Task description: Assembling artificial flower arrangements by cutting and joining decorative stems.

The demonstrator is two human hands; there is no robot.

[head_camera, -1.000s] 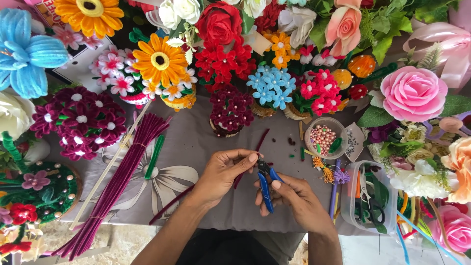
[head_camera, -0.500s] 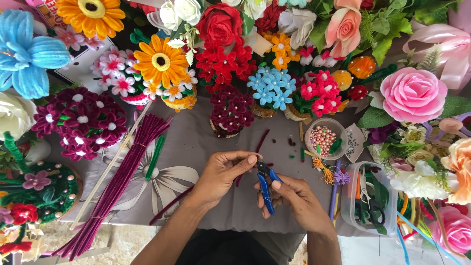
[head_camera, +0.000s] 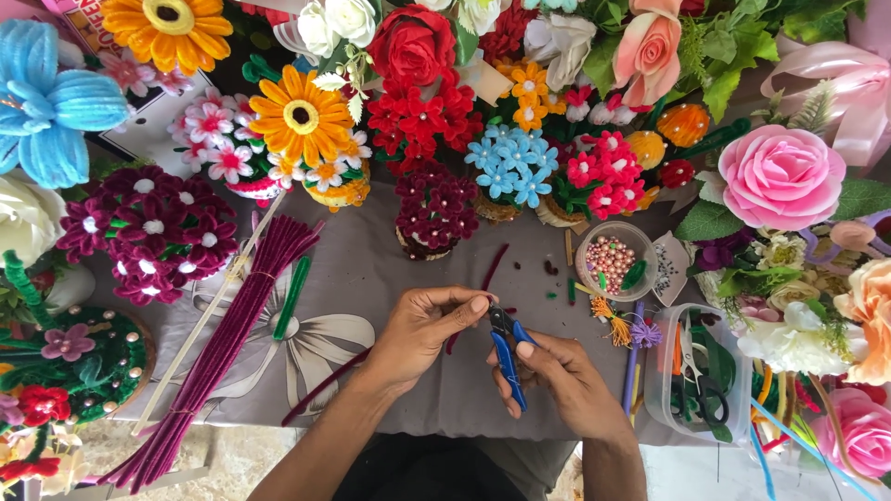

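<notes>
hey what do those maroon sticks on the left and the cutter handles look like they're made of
The maroon sticks look like fuzzy chenille pipe cleaners, matte and bristly along their length. The cutter in the right hand has smooth blue grips, probably plastic or rubber, with dark, likely metal, jaws.

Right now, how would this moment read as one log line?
left hand: pinches maroon pipe cleaner | right hand: grips blue-handled cutters | grey cloth: maroon bundle

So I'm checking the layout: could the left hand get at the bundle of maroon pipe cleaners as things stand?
Probably yes. The left hand pinches a maroon pipe cleaner piece at the blue-handled cutters, so it isn't free, but only a green pipe cleaner lies before the bundle of maroon pipe cleaners.
</notes>
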